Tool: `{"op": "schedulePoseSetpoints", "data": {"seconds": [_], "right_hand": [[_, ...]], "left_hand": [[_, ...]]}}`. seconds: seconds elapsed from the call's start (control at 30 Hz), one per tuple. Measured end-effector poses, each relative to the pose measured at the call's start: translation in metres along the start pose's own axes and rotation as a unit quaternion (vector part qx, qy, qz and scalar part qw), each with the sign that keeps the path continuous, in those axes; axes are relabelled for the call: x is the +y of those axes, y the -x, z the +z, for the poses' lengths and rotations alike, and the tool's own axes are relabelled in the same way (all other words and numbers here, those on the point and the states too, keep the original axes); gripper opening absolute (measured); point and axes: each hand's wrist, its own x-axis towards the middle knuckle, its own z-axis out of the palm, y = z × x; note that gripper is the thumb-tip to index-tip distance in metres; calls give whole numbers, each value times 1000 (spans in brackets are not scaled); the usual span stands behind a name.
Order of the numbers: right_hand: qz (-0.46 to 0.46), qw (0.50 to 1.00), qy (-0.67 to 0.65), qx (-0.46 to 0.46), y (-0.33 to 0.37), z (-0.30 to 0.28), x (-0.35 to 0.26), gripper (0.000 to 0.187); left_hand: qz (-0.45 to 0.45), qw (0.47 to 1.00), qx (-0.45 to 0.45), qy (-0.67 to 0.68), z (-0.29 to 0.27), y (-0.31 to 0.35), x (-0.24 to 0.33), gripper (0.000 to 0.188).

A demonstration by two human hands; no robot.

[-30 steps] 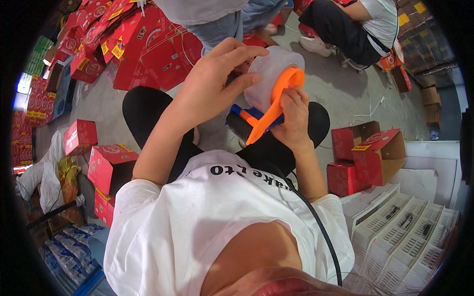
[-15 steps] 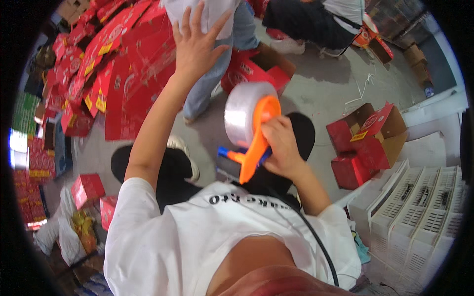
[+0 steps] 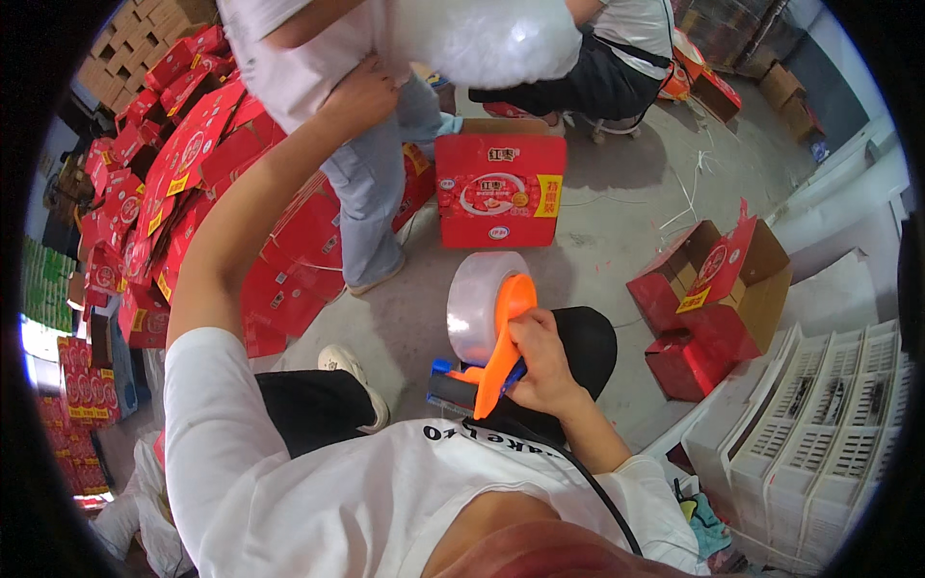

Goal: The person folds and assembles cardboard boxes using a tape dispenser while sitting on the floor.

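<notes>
My right hand (image 3: 545,363) grips the handle of an orange and blue tape dispenser (image 3: 502,352), which carries a wide roll of clear tape (image 3: 472,313). It hangs over my bent knee. My left arm stretches forward, and my left hand (image 3: 362,99) is against or right beside the pale shirt of a co-worker (image 3: 371,202) standing ahead. Its fingers are partly hidden, so their grip does not show. Just beyond the tape roll a red printed carton (image 3: 499,193) stands on the floor near the co-worker's legs.
Flattened red cartons (image 3: 198,159) pile up at left. An open red carton (image 3: 718,289) lies to my right, beside stacked white plastic crates (image 3: 814,424). Another person (image 3: 588,77) crouches at the far side. A white fluffy-looking bundle (image 3: 487,43) shows near the co-worker. Thin white straps (image 3: 694,188) lie on the floor.
My left hand, spread open before, has moved to the co-worker's clothing. The red carton ahead now stands with its printed side facing me. My right hand keeps hold of the tape dispenser.
</notes>
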Motion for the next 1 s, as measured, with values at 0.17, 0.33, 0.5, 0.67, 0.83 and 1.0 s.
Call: {"op": "schedulePoseSetpoints", "data": {"seconds": [0.17,0.33,0.5,0.67,0.83,1.0], "right_hand": [[25,999,-46,-6,-1,1,-2,57],[-12,998,-61,-3,6,1,-4,56],[33,997,-69,8,9,-12,4,59],[92,980,-141,104,36,-16,-5,56],[135,972,-123,149,58,-24,-31,60],[163,968,-110,155,49,-14,-30,64]], "left_hand": [[-99,968,152,175,45,-36,62,38],[-62,885,-39,460,125,-99,159,62],[-22,766,-185,616,83,-113,189,58],[-7,581,-150,800,11,10,179,41],[-63,657,-142,738,-89,137,161,43],[-40,773,-250,582,-163,232,152,32]]}}
